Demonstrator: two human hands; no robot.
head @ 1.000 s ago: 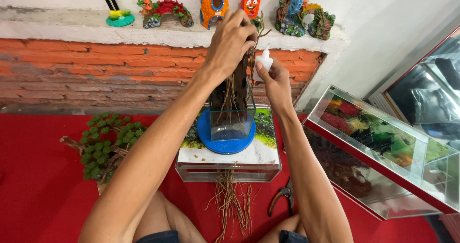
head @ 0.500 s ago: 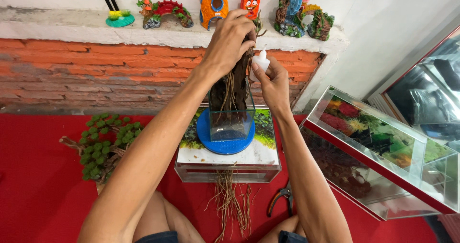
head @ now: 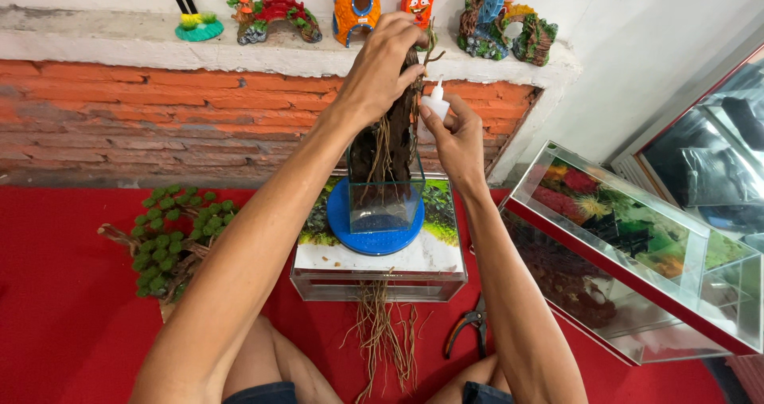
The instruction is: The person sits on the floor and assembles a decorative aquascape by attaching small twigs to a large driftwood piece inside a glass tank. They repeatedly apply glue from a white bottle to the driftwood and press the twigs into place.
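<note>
My left hand (head: 383,68) grips the top of a dark piece of driftwood (head: 380,156) with thin roots hanging from it. The wood stands upright inside a small clear glass cube (head: 387,187) on a blue round lid (head: 372,235). My right hand (head: 454,137) holds a small white squeeze bottle (head: 434,106), its tip pointed at the upper part of the wood. Lid and cube rest on an upturned glass tank (head: 379,262) with a plant picture on it.
A bundle of pale roots (head: 387,336) and dark scissors (head: 469,327) lie on the red carpet near my knees. Driftwood with green moss balls (head: 169,238) sits at the left. A long glass tank (head: 637,249) lies tilted at the right. Aquarium ornaments (head: 356,6) line the brick ledge.
My right hand has brought the white bottle a little closer to the wood. My left hand keeps its hold on the top.
</note>
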